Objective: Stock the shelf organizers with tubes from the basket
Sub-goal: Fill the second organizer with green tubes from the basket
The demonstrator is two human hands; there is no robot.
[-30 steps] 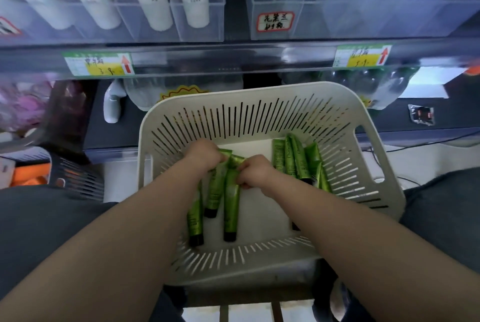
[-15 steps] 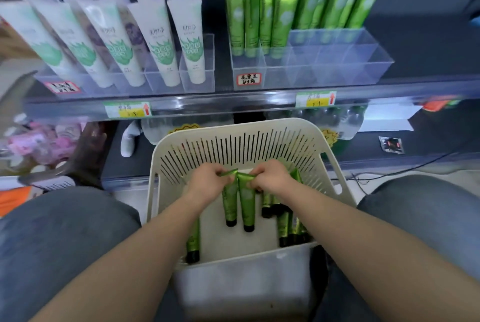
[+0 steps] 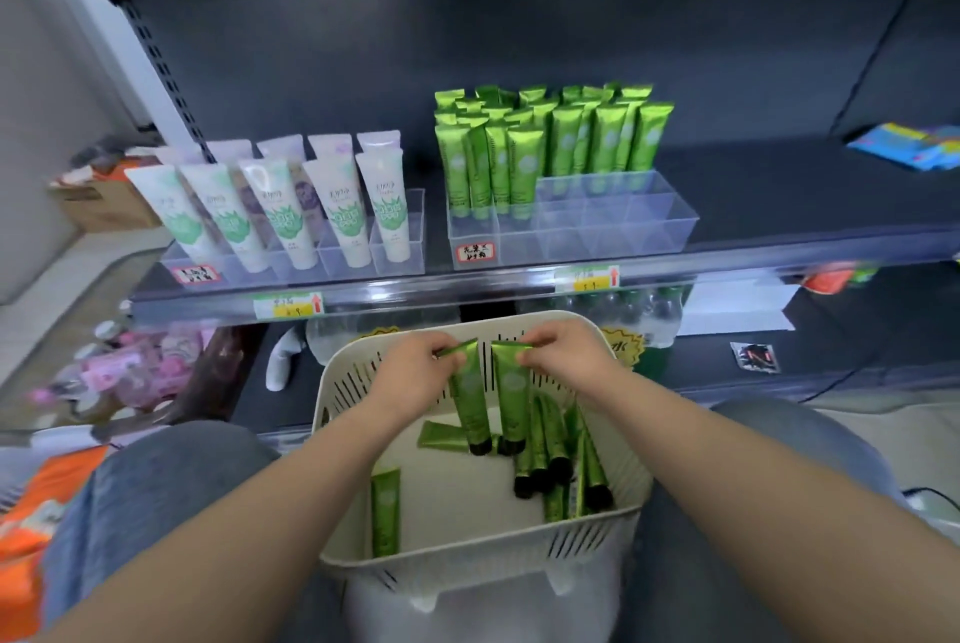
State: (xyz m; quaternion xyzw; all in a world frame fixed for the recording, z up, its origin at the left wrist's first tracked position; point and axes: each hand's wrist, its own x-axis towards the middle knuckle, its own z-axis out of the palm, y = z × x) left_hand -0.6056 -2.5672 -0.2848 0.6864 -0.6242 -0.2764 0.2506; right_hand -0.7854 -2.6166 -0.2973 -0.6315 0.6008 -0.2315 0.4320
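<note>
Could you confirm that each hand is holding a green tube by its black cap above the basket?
Not by the cap: in the head view the left hand and right hand each pinch a green tube by its flat crimped end, caps hanging down above the basket.

organizer (image 3: 631,247), front-right cells free — standing tubes (image 3: 521,164) fill left, back

Green tubes (image 3: 470,395) with black caps; slotted basket (image 3: 467,554) looks cream.
</note>
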